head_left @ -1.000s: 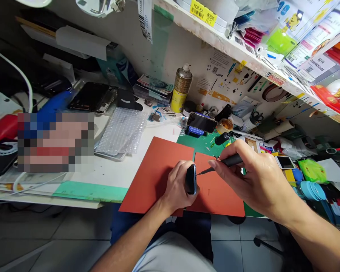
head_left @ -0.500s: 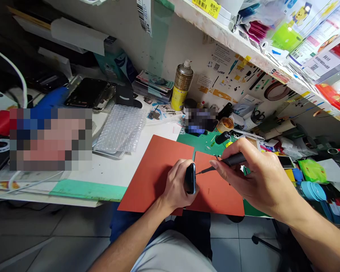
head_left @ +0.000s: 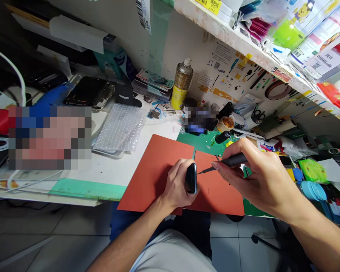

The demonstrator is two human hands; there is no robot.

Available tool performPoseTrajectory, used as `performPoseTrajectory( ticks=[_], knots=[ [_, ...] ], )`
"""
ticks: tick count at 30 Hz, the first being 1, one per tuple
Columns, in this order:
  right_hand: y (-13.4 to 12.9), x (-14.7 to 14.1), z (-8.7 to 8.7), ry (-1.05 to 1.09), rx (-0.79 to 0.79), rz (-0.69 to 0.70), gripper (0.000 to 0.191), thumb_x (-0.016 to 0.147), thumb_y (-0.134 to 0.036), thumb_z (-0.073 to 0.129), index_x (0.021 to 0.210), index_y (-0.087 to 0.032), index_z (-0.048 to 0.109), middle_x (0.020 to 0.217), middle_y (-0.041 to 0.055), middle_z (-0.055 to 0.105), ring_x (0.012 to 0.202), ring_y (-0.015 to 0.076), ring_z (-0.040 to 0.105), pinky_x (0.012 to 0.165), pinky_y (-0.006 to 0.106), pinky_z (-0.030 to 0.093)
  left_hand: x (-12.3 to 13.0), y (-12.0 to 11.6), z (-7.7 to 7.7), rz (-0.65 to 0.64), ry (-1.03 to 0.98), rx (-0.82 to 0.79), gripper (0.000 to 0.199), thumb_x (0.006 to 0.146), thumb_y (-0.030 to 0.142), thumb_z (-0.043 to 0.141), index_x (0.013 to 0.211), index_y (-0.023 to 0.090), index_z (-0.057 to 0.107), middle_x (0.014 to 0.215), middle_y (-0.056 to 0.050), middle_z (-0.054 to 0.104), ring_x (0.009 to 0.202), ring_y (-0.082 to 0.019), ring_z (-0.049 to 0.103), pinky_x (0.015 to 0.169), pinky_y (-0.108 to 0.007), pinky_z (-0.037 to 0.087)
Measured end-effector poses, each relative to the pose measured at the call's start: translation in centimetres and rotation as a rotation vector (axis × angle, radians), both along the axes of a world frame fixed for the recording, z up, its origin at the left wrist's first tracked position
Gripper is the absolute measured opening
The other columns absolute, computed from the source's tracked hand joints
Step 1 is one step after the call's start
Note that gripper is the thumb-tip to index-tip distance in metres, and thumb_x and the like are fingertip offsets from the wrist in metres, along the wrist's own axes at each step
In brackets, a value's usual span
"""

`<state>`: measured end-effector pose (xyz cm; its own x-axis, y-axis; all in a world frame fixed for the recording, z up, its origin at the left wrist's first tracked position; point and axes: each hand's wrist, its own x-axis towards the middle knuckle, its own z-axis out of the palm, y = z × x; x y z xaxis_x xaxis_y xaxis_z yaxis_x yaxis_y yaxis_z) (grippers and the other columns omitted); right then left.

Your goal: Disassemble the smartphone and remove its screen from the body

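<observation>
In the middle of the head view my left hand (head_left: 174,185) is closed around a dark smartphone (head_left: 190,179), holding it tilted up on edge over the red-brown mat (head_left: 150,170). My right hand (head_left: 255,177) grips a thin black screwdriver (head_left: 232,161) between thumb and fingers. Its narrow tip points left and lies right by the phone's bottom edge; whether it touches cannot be made out. A second red-brown mat (head_left: 219,189) lies under the screwdriver.
A spray can (head_left: 181,85) stands behind the mats. Bubble wrap (head_left: 120,126) lies on the white bench at left, near a dark phone screen (head_left: 85,91). A cluttered shelf (head_left: 243,45) overhangs the back right. Tools and a light-blue container (head_left: 313,190) crowd the right side.
The screwdriver and phone hold almost the same place; the tip has shifted very slightly to the right. Both hands keep their grip, and the view has moved a little.
</observation>
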<state>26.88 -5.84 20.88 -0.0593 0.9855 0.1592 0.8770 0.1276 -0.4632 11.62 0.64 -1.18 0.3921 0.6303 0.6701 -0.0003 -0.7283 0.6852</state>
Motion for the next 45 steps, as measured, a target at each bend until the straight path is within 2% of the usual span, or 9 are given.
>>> performPoseTrajectory(
  ticks=[6,12,17,23,28,32,35,43,45],
  knots=[
    [-0.12,0.12,0.2,-0.03,0.013,0.023,0.011,0.104,-0.024,0.066,0.101,-0.024,0.055,0.077,-0.0004,0.065,0.056,0.0124,0.058,0.052,0.022,0.042,-0.03,0.03,0.01,0.016,0.002,0.002,0.049,0.082,0.016,0.061,0.131,0.019,0.054,0.107,-0.011,0.067,0.094,-0.026,0.063,0.084,-0.04,0.059],
    [-0.08,0.05,0.23,-0.037,0.015,0.052,0.008,0.105,-0.024,0.064,0.103,-0.022,0.057,0.083,0.0029,0.069,0.061,0.0136,0.063,0.054,0.023,0.044,-0.04,0.05,0.06,0.015,0.002,0.0,0.05,0.083,0.016,0.062,0.131,0.02,0.053,0.107,-0.01,0.066,0.094,-0.026,0.064,0.085,-0.04,0.059],
    [-0.01,-0.12,-0.19,0.008,0.077,0.004,0.017,0.104,-0.028,0.07,0.098,-0.023,0.055,0.069,-0.0057,0.058,0.046,0.0076,0.047,0.045,0.02,0.036,-0.18,0.1,0.19,0.016,0.013,-0.03,0.05,0.08,0.014,0.06,0.129,0.021,0.053,0.105,-0.009,0.065,0.092,-0.026,0.064,0.084,-0.04,0.059],
    [0.02,-0.38,0.14,0.037,0.019,0.066,0.014,0.101,-0.018,0.067,0.11,-0.022,0.057,0.082,-0.0014,0.065,0.061,0.0102,0.058,0.058,0.021,0.048,-0.3,0.09,0.17,0.0,0.002,-0.039,0.054,0.079,0.014,0.061,0.132,0.021,0.052,0.109,-0.01,0.066,0.097,-0.027,0.066,0.085,-0.04,0.059],
    [0.09,-0.51,0.16,0.036,0.048,0.013,0.011,0.104,-0.022,0.068,0.105,-0.022,0.057,0.071,-0.0061,0.059,0.05,0.0075,0.047,0.048,0.02,0.038,-0.26,0.12,0.04,0.004,-0.001,-0.038,0.055,0.08,0.015,0.062,0.133,0.022,0.052,0.11,-0.009,0.066,0.098,-0.027,0.066,0.087,-0.041,0.059],
    [0.11,-0.56,0.4,0.047,0.001,0.053,0.012,0.101,-0.018,0.067,0.108,-0.022,0.058,0.079,-0.0018,0.065,0.059,0.0103,0.056,0.056,0.021,0.045,-0.3,0.12,0.14,0.004,0.003,-0.041,0.057,0.079,0.015,0.061,0.134,0.023,0.051,0.109,-0.009,0.066,0.098,-0.027,0.067,0.085,-0.04,0.059],
    [0.16,-0.57,0.49,0.037,0.023,0.014,0.01,0.102,-0.022,0.067,0.105,-0.022,0.057,0.072,-0.0035,0.062,0.052,0.0097,0.049,0.05,0.022,0.04,-0.34,0.1,0.19,0.007,0.005,-0.042,0.054,0.079,0.015,0.061,0.132,0.022,0.052,0.109,-0.009,0.067,0.097,-0.027,0.067,0.084,-0.04,0.059],
    [0.48,-0.53,0.53,0.044,0.028,0.023,0.009,0.102,-0.023,0.067,0.103,-0.022,0.058,0.074,-0.0033,0.062,0.053,0.0095,0.051,0.051,0.023,0.04,-0.33,0.12,0.08,0.008,0.009,-0.046,0.053,0.08,0.016,0.062,0.132,0.022,0.053,0.109,-0.009,0.067,0.097,-0.027,0.066,0.086,-0.04,0.059],
    [0.51,-0.56,0.62,0.042,0.018,0.05,0.009,0.101,-0.021,0.066,0.106,-0.022,0.059,0.079,-0.0018,0.065,0.058,0.0105,0.055,0.056,0.023,0.044,-0.32,0.11,0.09,0.008,0.012,-0.046,0.054,0.08,0.016,0.062,0.133,0.022,0.052,0.109,-0.009,0.066,0.097,-0.027,0.066,0.085,-0.04,0.059]
  ],
)
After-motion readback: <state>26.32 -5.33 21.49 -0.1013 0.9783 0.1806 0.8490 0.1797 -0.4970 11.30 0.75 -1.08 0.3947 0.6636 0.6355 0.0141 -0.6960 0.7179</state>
